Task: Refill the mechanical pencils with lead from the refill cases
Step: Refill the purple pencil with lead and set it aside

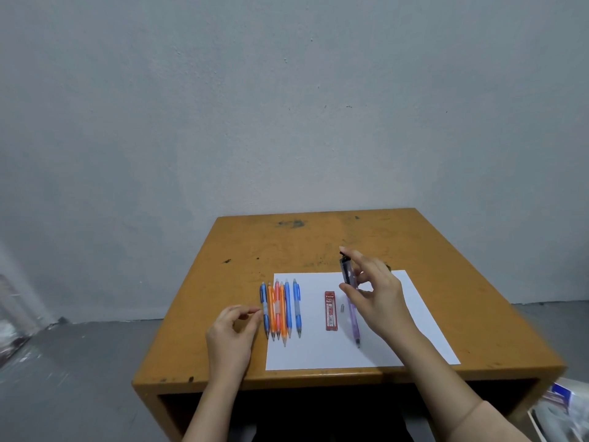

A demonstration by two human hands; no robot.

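Translucent purple plastic mechanical pencil lies tip towards person, just under right hand, which pinches slim dark refill case upright; left hand farther off, curled, hold unclear

Shot from one head-worn camera (wide-angle lens), facing forward and tilted down, close over wooden desk, with left hand and right hand entering from the bottom edge and grey wall across the upper half.

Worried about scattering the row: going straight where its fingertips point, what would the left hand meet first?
Likely the dark blue pencil at the row's left end; the height of the left hand is unclear.
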